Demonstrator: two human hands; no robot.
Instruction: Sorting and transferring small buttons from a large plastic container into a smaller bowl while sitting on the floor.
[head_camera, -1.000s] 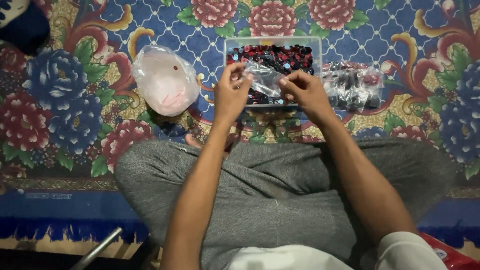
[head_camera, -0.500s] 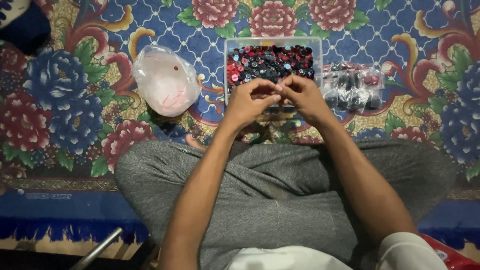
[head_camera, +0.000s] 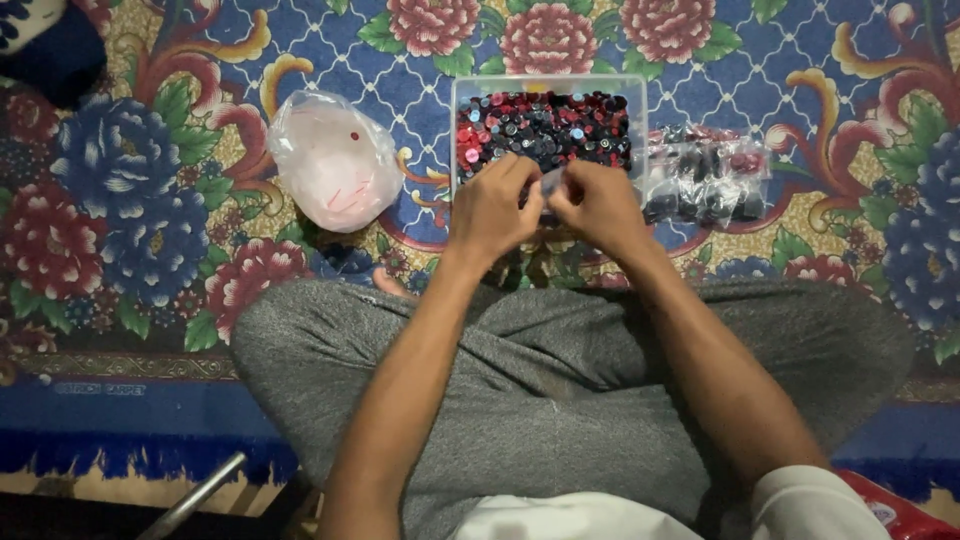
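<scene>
Nearest the cam: white shirt hem (head_camera: 570, 515), then crossed legs in grey trousers (head_camera: 560, 380), person sitting on a floral carpet (head_camera: 150, 250) w/ blue, red & gold pattern. A metal rod (head_camera: 195, 497) lies at bottom left, a red object (head_camera: 895, 505) at bottom right corner. Both forearms run fwd over the lap. Left hand (head_camera: 492, 208) & right hand (head_camera: 598, 205) meet just in front of the knees, fingers curled in, fingertips close together pinching a small clear plastic bag (head_camera: 550, 183) between them; what's inside it can't be made out. Hands sit over the near edge of a clear plastic tray (head_camera: 548, 86) full of small red & black buttons (head_camera: 550, 125). Just right of tray, touching it: a clear bag of dark pieces (head_camera: 705, 175). Left of tray, apart from it: a crumpled whitish plastic bag (head_camera: 330, 160) w/ a few red bits showing. Far top left: dark blue cushion (head_camera: 50, 45).
</scene>
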